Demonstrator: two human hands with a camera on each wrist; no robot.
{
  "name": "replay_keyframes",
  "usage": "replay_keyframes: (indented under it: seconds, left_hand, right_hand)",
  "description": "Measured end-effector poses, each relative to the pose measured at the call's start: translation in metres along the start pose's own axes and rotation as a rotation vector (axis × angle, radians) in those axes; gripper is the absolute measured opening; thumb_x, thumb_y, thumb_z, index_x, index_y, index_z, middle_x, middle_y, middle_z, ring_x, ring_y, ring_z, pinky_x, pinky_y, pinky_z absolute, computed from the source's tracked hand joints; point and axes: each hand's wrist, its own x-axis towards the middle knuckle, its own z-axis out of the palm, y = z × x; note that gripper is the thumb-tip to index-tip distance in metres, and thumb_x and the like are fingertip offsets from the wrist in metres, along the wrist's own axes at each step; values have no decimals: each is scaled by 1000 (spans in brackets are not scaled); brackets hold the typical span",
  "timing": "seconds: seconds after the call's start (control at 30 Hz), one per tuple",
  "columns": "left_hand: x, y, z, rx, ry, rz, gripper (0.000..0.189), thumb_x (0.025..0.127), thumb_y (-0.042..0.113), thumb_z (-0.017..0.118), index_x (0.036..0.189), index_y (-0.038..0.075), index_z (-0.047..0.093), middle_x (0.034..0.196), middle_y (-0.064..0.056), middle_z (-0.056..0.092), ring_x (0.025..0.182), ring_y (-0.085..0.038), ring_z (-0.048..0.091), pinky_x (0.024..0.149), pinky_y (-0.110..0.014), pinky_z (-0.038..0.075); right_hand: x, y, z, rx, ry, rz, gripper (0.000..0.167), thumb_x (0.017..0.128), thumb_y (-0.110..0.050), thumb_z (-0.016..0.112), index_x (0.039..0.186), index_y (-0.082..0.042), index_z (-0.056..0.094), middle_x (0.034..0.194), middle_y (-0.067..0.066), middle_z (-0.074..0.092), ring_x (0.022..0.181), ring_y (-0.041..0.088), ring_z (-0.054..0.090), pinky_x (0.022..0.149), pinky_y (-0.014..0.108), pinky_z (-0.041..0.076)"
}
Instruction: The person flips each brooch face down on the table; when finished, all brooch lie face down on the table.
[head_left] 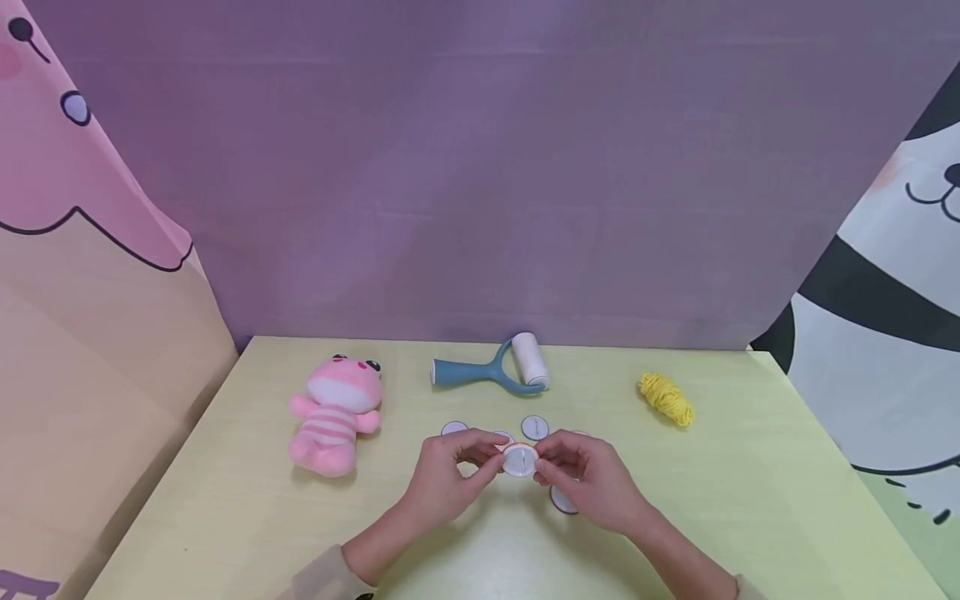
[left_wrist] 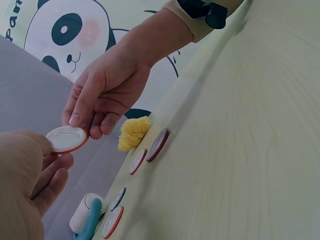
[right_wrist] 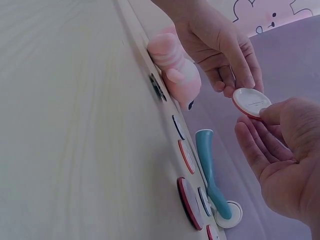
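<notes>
A round pin-back badge [head_left: 521, 460] with an orange-red rim is held above the table, its white back and pin turned up. My left hand [head_left: 446, 479] pinches its left edge between thumb and fingers. On the opposite edge my right hand [head_left: 592, 479] pinches it the same way; both grips show in the left wrist view and the right wrist view. More badges lie on the table under and behind the hands: a dark-rimmed badge [head_left: 535, 427], a red-rimmed badge [right_wrist: 190, 202] and an orange-rimmed badge [right_wrist: 186, 156]. In the head view the hands partly cover several of them.
A pink striped plush toy [head_left: 333, 417] lies at the left. Toward the back is a blue-handled roller [head_left: 480, 372] with a white head. A yellow yarn skein [head_left: 666, 400] lies at the right. A purple backdrop [head_left: 487, 167] stands behind the table [head_left: 750, 500].
</notes>
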Motion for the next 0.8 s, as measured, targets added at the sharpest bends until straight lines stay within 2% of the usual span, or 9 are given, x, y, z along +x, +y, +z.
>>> replay_keyframes:
  seconds: [0.17, 0.3, 0.47, 0.57, 0.8]
  left_hand:
    - [0, 1, 1, -42, -26, -29, 22, 93, 1, 79, 115, 3, 80, 95, -13, 80, 79, -17, 80, 76, -25, 65]
    - [0, 2, 2, -32, -51, -92, 25, 91, -2, 80, 116, 1, 80, 95, -13, 80, 78, -11, 78, 74, -22, 64]
    - [-1, 3, 1, -63, -116, -159, 36, 85, -4, 84, 120, 0, 78, 100, -14, 78, 82, -6, 76, 76, -21, 64]
    - [-1, 2, 1, -60, -155, -164, 42, 82, -4, 87, 123, 0, 77, 101, -13, 78, 85, -7, 76, 78, -20, 63]
    - [-3, -3, 2, 35, -217, -130, 44, 82, 1, 89, 125, 2, 77, 103, -9, 78, 88, -6, 75, 80, -16, 61]
  right_hand:
    - [0, 1, 0, 9, 7, -6, 18, 99, -4, 72, 117, 0, 70, 96, 17, 77, 78, 16, 76, 73, 32, 66]
    - [0, 2, 0, -7, 12, 11, 24, 99, -4, 73, 123, -2, 69, 92, 15, 77, 74, 21, 74, 71, 31, 65]
    - [0, 5, 2, -23, 9, 22, 24, 99, -4, 73, 123, -4, 70, 91, 14, 76, 74, 22, 75, 72, 28, 65]
    - [0, 7, 2, -28, -8, 4, 22, 99, -4, 73, 121, -3, 71, 91, 14, 76, 75, 21, 75, 72, 27, 64]
    - [-1, 9, 2, -37, -47, -2, 19, 99, -2, 72, 118, -1, 70, 91, 15, 77, 75, 16, 75, 71, 26, 63]
